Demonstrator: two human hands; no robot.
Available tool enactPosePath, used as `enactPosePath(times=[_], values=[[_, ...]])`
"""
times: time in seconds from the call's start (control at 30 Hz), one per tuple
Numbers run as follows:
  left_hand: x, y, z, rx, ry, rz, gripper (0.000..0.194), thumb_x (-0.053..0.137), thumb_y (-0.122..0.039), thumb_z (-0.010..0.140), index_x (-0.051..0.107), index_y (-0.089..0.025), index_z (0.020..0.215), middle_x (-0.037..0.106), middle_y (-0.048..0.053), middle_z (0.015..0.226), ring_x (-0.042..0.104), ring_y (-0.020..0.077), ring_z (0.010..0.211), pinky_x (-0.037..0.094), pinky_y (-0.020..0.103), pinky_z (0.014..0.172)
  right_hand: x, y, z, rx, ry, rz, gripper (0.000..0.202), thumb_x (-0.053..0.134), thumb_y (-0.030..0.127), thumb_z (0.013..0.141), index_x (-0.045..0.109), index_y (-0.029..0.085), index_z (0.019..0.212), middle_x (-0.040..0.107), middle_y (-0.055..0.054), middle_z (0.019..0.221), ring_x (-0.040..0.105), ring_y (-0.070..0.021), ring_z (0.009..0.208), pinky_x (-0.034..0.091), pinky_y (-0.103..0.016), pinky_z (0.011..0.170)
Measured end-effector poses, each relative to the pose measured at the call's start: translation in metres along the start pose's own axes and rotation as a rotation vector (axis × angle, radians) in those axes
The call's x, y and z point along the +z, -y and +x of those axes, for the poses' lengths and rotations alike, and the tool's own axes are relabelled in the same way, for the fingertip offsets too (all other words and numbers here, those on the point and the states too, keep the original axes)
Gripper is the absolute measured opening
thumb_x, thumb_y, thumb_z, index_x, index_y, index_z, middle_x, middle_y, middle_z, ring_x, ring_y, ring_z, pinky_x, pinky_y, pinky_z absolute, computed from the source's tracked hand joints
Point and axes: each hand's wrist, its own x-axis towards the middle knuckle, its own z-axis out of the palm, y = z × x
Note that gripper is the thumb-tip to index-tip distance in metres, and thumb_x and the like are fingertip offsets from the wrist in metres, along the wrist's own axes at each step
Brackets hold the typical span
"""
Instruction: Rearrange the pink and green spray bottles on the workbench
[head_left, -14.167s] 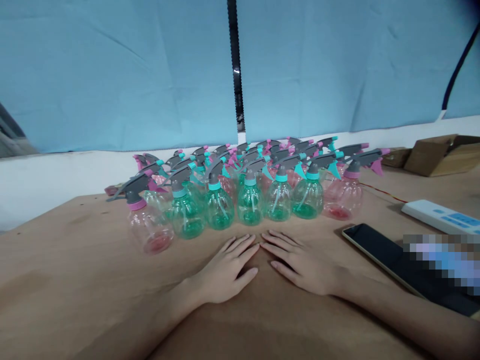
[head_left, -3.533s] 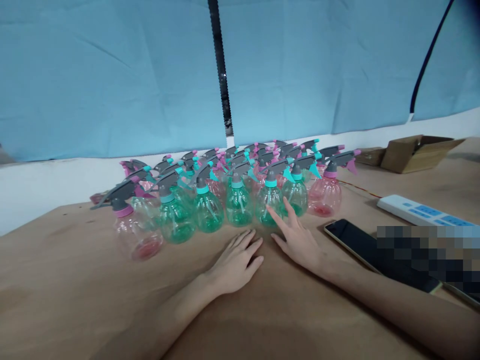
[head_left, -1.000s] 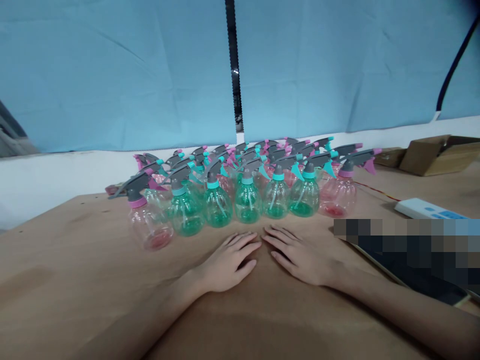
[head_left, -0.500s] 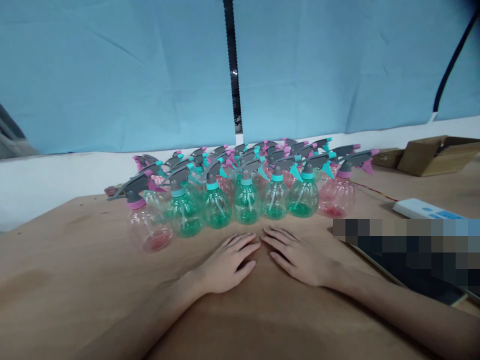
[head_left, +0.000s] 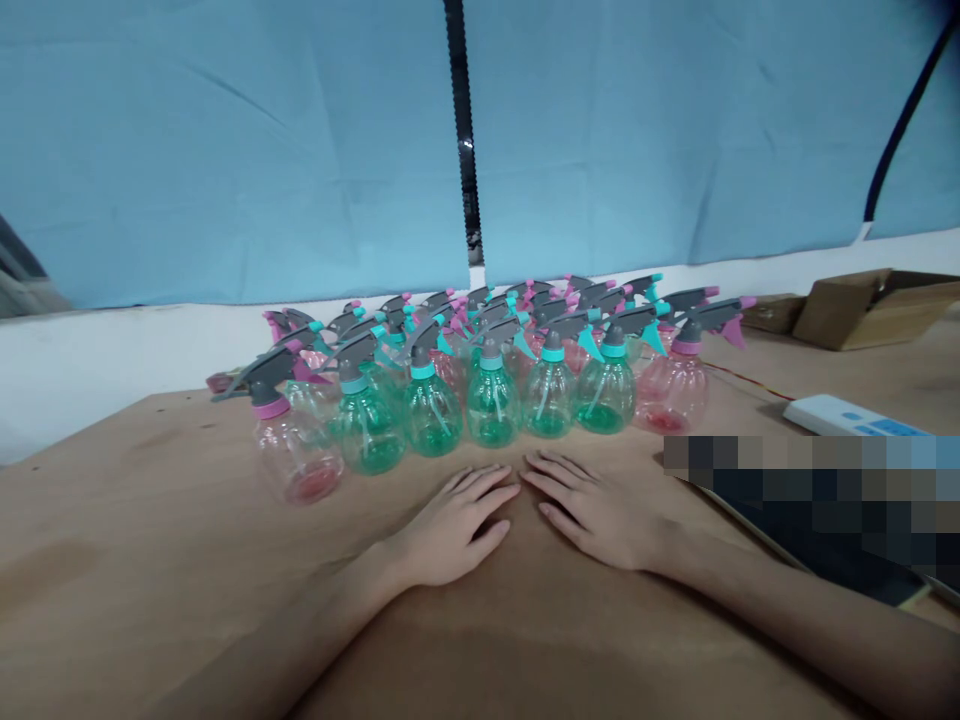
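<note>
Spray bottles (head_left: 493, 405), green and pink, stand upright in rows on the wooden table (head_left: 150, 560), just beyond my fingertips. My left hand (head_left: 454, 530) and right hand (head_left: 604, 515) lie palm down on the wood, fingers loosely spread, grasping nothing.

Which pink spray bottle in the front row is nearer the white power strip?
The right-end pink bottle, on the power strip side; the other pink bottle stands at the left end.
</note>
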Motion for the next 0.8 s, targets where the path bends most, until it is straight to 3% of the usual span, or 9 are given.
enactPosePath(times=[0.3, 0.57, 0.8], values=[[0.0014, 0.0018, -0.0004, 0.0, 0.002, -0.009, 0.042, 0.035, -0.034, 0.091, 0.041, -0.022, 0.131, 0.036, 0.005, 0.142, 0.031, 0.021, 0.13, 0.028, 0.043, 0.106, -0.0018, 0.0019, 0.0007, 0.01, 0.025, -0.024, 0.044, 0.033, 0.031, 0.093, 0.044, 0.012, 0.132, 0.04, -0.011, 0.139, 0.03, -0.023, 0.13, 0.026, -0.043, 0.107], [0.0014, 0.0014, -0.0003, 0.007, -0.004, -0.005, 0.041, 0.035, -0.033, 0.091, 0.041, -0.022, 0.131, 0.036, 0.005, 0.141, 0.032, 0.0214, 0.129, 0.028, 0.043, 0.106, -0.0013, 0.001, 0.0, 0.004, -0.002, -0.005, 0.043, 0.033, 0.032, 0.093, 0.043, 0.016, 0.132, 0.041, -0.01, 0.138, 0.031, -0.0227, 0.129, 0.027, -0.045, 0.106], [0.0033, 0.0014, 0.0014, 0.021, -0.092, -0.036, 0.034, 0.038, -0.026, 0.089, 0.049, -0.02, 0.12, 0.052, 0.008, 0.118, 0.046, 0.0214, 0.112, 0.039, 0.039, 0.096, -0.0093, 0.0079, 0.0032, -0.002, -0.027, -0.033, 0.036, 0.036, 0.025, 0.09, 0.053, 0.017, 0.12, 0.055, -0.011, 0.121, 0.05, -0.0235, 0.111, 0.042, -0.041, 0.093]])
